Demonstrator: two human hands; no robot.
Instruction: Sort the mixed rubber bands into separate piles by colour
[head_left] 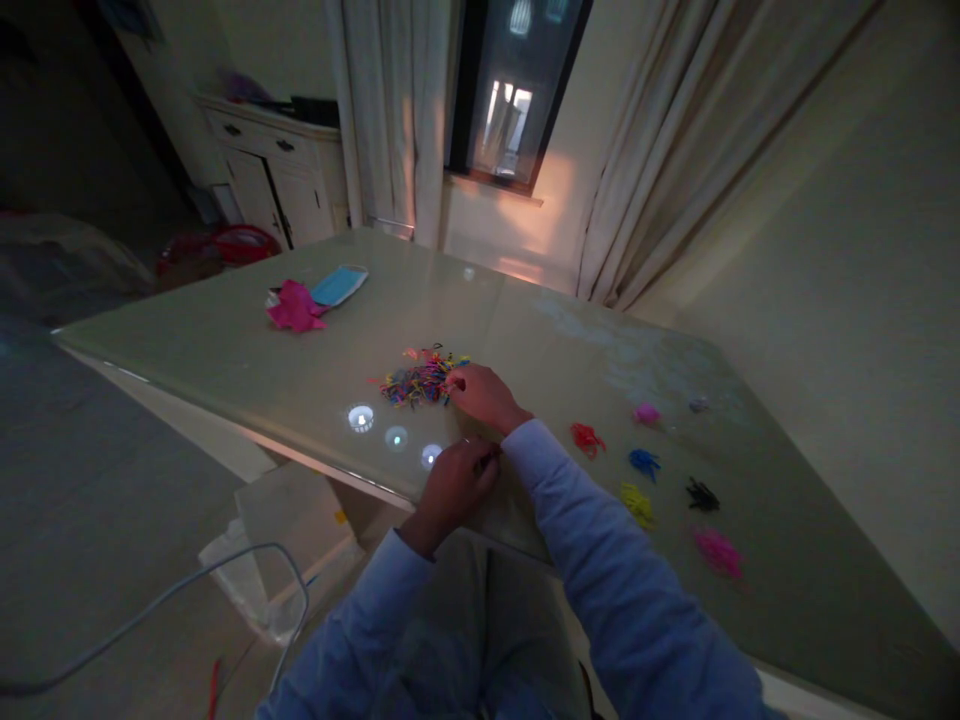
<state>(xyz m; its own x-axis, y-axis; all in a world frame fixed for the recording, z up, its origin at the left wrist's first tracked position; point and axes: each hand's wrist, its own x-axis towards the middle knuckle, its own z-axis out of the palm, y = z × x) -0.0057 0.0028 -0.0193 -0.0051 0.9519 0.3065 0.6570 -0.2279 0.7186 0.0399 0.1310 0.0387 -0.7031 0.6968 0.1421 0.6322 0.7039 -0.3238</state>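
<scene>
A mixed pile of small coloured bands [420, 383] lies near the middle of the table. My right hand [482, 396] is at the pile's right edge, its fingertips pinched together on the bands there. Closer to the table's front edge, my left hand [457, 480] has its fingers curled together around something dark and too small to name. To the right lie separate small heaps: red [586, 440], blue [644, 462], yellow [637, 505], black [703, 494], a pink one [718, 552] and another pink one [646, 414].
A blue face mask [340, 286] and a crumpled pink wrapper [295, 307] lie at the table's back left. A small pale heap [698, 404] is at the right. Beyond stand a white cabinet [300, 180] and curtains. A grey cable [172, 590] crosses the lower left.
</scene>
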